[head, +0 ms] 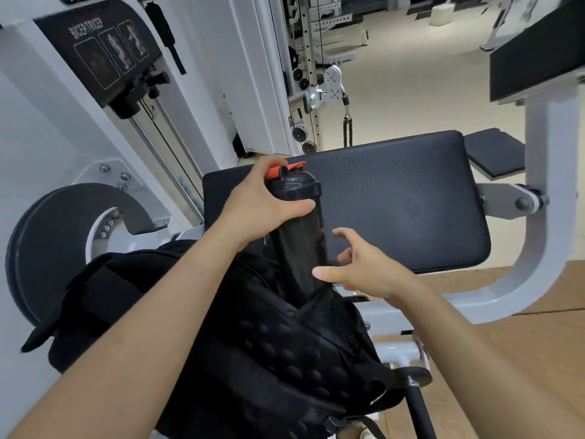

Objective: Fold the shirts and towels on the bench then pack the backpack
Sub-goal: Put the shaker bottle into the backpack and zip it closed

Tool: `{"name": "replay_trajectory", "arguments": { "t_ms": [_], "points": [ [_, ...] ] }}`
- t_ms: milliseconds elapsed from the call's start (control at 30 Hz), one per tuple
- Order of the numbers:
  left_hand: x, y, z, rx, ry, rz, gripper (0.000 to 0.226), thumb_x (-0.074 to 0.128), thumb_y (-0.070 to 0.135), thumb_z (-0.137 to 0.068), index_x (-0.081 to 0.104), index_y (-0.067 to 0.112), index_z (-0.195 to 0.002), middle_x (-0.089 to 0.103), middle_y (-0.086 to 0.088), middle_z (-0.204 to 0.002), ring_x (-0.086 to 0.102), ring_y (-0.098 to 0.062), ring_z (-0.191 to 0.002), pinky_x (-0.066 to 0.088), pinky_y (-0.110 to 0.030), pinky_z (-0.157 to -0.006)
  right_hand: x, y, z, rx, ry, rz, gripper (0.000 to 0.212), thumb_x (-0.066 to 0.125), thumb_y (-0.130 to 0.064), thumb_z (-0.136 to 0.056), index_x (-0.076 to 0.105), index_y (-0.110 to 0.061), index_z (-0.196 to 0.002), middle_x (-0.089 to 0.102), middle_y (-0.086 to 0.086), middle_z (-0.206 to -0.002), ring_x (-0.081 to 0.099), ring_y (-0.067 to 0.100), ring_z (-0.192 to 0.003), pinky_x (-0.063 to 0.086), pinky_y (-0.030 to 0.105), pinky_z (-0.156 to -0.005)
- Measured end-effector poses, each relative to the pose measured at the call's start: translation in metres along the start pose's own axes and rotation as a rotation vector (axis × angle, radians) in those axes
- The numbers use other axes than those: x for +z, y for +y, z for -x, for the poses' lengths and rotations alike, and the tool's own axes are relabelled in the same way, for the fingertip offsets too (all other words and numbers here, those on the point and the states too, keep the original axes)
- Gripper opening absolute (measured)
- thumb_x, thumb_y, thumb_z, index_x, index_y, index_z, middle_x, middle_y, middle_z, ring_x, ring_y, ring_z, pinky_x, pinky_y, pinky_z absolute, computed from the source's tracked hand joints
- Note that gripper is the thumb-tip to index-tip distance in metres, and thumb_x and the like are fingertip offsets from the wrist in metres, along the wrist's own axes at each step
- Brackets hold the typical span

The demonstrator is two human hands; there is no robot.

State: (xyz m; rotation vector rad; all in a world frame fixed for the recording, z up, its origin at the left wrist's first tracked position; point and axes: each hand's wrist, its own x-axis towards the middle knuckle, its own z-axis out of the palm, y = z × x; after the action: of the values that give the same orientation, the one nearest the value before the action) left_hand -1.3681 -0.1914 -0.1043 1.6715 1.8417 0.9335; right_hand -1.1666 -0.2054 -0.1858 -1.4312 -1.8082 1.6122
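Note:
A black shaker bottle (pixel 299 236) with an orange cap stands tilted, its lower end inside the side pocket of a black backpack (pixel 285 353). My left hand (pixel 259 201) grips the bottle just under its lid. My right hand (pixel 364 267) is beside the bottle's lower part, fingers spread, touching the pocket edge; whether it pinches the fabric I cannot tell. The backpack lies on its front with its padded back panel up, against the near end of the black bench pad (pixel 395 201). No shirts or towels are visible.
A white biceps/triceps machine (pixel 95 128) with a round black cam (pixel 41 248) stands on the left. A curved white frame arm (pixel 544 217) rises at the right of the bench. A black bar (pixel 418 407) sticks out below the backpack. Cable pulleys (pixel 332 83) stand behind.

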Motion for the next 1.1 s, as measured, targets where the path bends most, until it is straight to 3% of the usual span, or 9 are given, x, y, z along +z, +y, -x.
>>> {"name": "replay_trajectory", "arguments": {
  "t_ms": [133,233,400,533,600,667,700,933,1100],
  "points": [
    [-0.002,-0.016,0.015,-0.091,0.125,0.092,0.067,0.082,0.063,-0.044,0.046,0.06,-0.1,0.057,0.036,-0.098,0.062,0.002,-0.093,0.057,-0.033,-0.077,0.001,0.01,-0.003,0.148,-0.121,-0.126,0.041,0.076,-0.022,-0.083,0.056,-0.016,-0.119,0.066,0.005,-0.077,0.061,0.013,-0.068,0.052,0.023,-0.062],
    [-0.004,-0.019,0.027,-0.117,0.157,-0.072,0.066,0.073,0.075,-0.045,0.035,0.056,-0.096,0.049,0.036,-0.097,0.056,0.002,-0.092,0.045,-0.025,-0.073,0.01,0.007,-0.009,0.133,-0.073,-0.125,0.019,0.066,-0.004,-0.084,0.061,-0.006,-0.103,0.063,0.005,-0.059,0.058,0.01,-0.053,0.047,0.021,-0.053],
    [-0.009,-0.016,0.029,-0.089,0.143,-0.495,0.075,0.057,0.083,-0.055,0.032,0.03,-0.101,0.052,0.007,-0.102,0.053,-0.018,-0.086,0.036,-0.032,-0.071,0.029,0.005,-0.011,0.069,0.047,-0.1,0.019,0.062,-0.002,-0.073,0.06,-0.013,-0.089,0.061,0.001,-0.057,0.057,0.013,-0.05,0.046,0.025,-0.054],
    [-0.028,-0.019,0.03,-0.116,-0.051,-0.455,0.074,0.065,0.075,-0.06,0.035,0.032,-0.112,0.057,0.007,-0.101,0.059,-0.017,-0.084,0.046,-0.034,-0.067,0.043,0.006,-0.01,0.028,0.145,-0.037,0.016,0.064,-0.018,-0.067,0.057,-0.019,-0.081,0.06,-0.002,-0.063,0.056,0.016,-0.052,0.042,0.026,-0.055],
    [-0.041,-0.02,0.031,-0.129,-0.235,-0.302,0.085,0.073,0.067,-0.053,0.033,0.05,-0.126,0.054,0.006,-0.115,0.061,-0.016,-0.1,0.055,-0.038,-0.083,0.044,0.006,-0.01,0.002,0.218,0.06,0.013,0.064,-0.025,-0.067,0.057,-0.024,-0.078,0.062,-0.007,-0.065,0.058,0.014,-0.056,0.04,0.025,-0.055],
    [-0.051,-0.023,0.033,-0.103,-0.379,-0.291,0.094,0.078,0.057,-0.048,0.032,0.059,-0.13,0.051,0.003,-0.129,0.052,-0.016,-0.121,0.044,-0.04,-0.104,0.041,0.006,-0.009,-0.033,0.295,0.223,0.005,0.063,-0.026,-0.071,0.059,-0.026,-0.073,0.063,-0.01,-0.066,0.058,0.008,-0.062,0.036,0.023,-0.053],
    [-0.053,-0.025,0.034,-0.091,-0.408,-0.302,0.094,0.079,0.054,-0.047,0.034,0.059,-0.13,0.051,0.004,-0.131,0.049,-0.016,-0.123,0.041,-0.04,-0.107,0.038,0.007,-0.009,-0.051,0.329,0.3,0.004,0.062,-0.025,-0.073,0.06,-0.026,-0.07,0.063,-0.011,-0.065,0.057,0.004,-0.063,0.034,0.02,-0.052],
    [-0.033,-0.025,0.045,0.007,-0.148,-0.541,0.089,0.07,0.075,-0.046,0.045,0.052,-0.128,0.062,0.019,-0.115,0.055,-0.009,-0.101,0.04,-0.027,-0.081,0.021,0.026,0.002,-0.071,0.389,0.422,0.018,0.057,-0.021,-0.08,0.069,-0.018,-0.067,0.057,-0.012,-0.047,0.053,0.008,-0.053,0.036,0.019,-0.048],
    [-0.027,-0.023,0.045,0.013,-0.094,-0.61,0.082,0.067,0.078,-0.05,0.053,0.045,-0.123,0.063,0.018,-0.11,0.058,-0.013,-0.098,0.042,-0.031,-0.082,0.022,0.031,0.004,-0.032,0.317,0.36,0.026,0.061,-0.039,-0.076,0.063,-0.015,-0.066,0.06,-0.008,-0.054,0.054,0.008,-0.054,0.039,0.022,-0.051]
  ]
}}
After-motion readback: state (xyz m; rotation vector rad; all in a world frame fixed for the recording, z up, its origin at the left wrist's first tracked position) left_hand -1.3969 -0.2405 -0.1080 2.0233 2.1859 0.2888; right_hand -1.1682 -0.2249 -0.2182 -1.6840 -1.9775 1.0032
